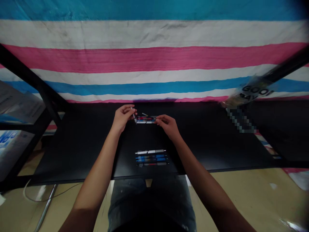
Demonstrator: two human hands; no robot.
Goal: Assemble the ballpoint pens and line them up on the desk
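Left hand (122, 117), forearm raised from the near edge, pinches a slim silver pen (133, 115) upright; right hand (167, 125) pinches a white pen (147, 122) near the far edge of the black bench (79, 154). Three slender white, blue and black pens (151, 158) lie parallel near the front edge, seemingly ranked for orderly display.

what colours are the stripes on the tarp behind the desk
Blue, white and pink bands on the tarp, clearest in the head view.
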